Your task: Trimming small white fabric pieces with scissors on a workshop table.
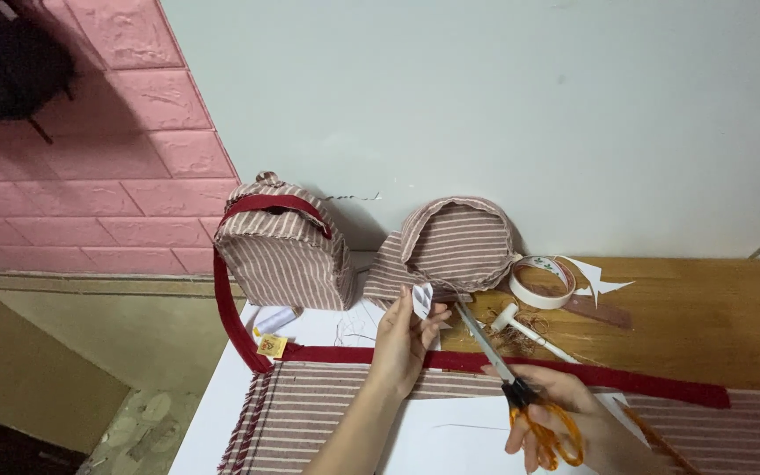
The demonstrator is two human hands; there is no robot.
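Note:
My left hand (404, 339) pinches a small white scrap of paper (422, 299) above the table. My right hand (560, 413) grips orange-handled scissors (521, 396), whose blades point up and left, their tip just right of the scrap. Below both hands lies striped brown fabric (310, 413) edged by a dark red strap (661, 384), with a white paper sheet (450, 435) on top of it.
A striped fabric bag (283, 251) with a red handle stands at the back left, beside a round striped fabric piece (455, 246). A roll of tape (540, 281), a white seam ripper (525, 327), paper offcuts (604, 283) and a thread spool (276, 318) lie on the wooden table (705, 317).

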